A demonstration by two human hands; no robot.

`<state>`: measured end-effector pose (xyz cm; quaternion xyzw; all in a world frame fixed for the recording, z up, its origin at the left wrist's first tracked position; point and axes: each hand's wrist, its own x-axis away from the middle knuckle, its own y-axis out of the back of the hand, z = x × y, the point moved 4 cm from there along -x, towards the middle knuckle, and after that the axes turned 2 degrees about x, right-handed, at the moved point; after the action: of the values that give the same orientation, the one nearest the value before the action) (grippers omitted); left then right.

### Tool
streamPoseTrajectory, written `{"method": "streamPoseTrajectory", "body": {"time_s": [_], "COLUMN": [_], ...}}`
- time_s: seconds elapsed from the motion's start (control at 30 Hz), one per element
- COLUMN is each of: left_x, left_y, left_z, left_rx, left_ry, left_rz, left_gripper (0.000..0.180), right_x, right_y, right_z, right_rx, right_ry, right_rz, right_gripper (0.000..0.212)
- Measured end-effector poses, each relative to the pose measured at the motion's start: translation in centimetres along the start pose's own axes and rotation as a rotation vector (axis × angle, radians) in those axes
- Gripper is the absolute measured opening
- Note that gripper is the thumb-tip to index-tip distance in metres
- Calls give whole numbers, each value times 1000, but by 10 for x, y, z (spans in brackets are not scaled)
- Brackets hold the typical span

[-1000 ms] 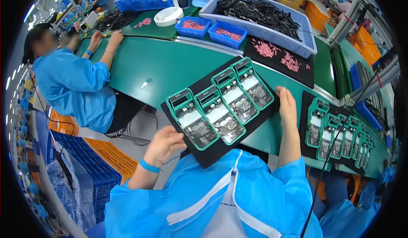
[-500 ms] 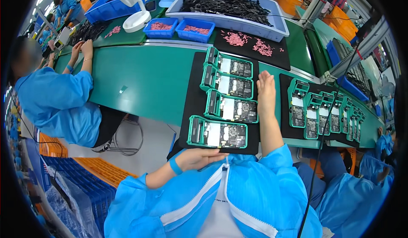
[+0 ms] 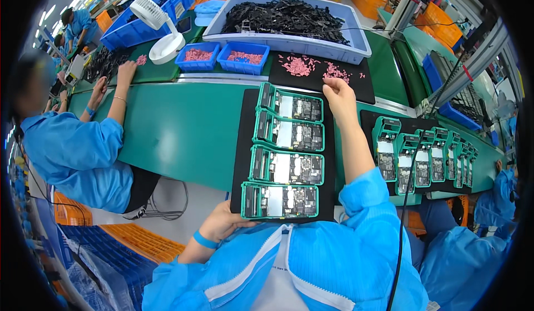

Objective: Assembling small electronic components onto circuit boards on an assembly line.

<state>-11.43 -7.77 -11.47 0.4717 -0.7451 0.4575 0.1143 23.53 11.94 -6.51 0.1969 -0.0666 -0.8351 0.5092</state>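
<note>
My left hand (image 3: pixel 220 224), with a blue wristband, is closed on the near left edge of a black mat (image 3: pixel 242 144), some fingers hidden by it. Several green phone-shaped holders (image 3: pixel 321 203) lie in a column on this mat, each carrying a phone with its circuit board and a pale rectangle showing. My right hand (image 3: pixel 343 101) is beyond the column, fingers bent and thumb and fingertips drawn together at the near edge of loose pink pieces (image 3: pixel 336 73). Whatever may be between those fingertips is too small to make out.
Two blue bins of pink pieces (image 3: pixel 242 58) and a large tub of black parts (image 3: pixel 283 22) stand at the back, beside a white fan (image 3: pixel 166 47). More filled holders (image 3: pixel 421 161) lie on the right. A co-worker (image 3: pixel 72 144) sits left; a cable hangs at right.
My right hand has gone from beside the holders, where it lay flat, to the pink pieces, its fingers bending. The holders now line up more evenly. My left hand stays at the mat's near edge.
</note>
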Motion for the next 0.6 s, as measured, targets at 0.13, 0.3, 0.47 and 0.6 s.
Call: {"method": "streamPoseTrajectory", "body": {"time_s": [0.13, 0.3, 0.47, 0.6], "left_x": [-5, -6, 1, 19], "left_y": [2, 13, 12, -12], "left_z": [-8, -19, -48, -130], "left_rx": [-60, -283, -602, -1270], "left_ry": [-32, 77, 206, 164], "left_rz": [-1, 29, 117, 221], "left_gripper": [41, 38, 26, 18], "right_x": [-49, -81, -79, -79], "right_y": [-20, -38, -47, -49], "right_z": [-20, -37, -19, -11], "right_rx": [343, 571, 603, 686], "right_ry": [136, 231, 349, 492], "right_rz": [96, 233, 268, 249], "right_gripper": [17, 11, 8, 6]}}
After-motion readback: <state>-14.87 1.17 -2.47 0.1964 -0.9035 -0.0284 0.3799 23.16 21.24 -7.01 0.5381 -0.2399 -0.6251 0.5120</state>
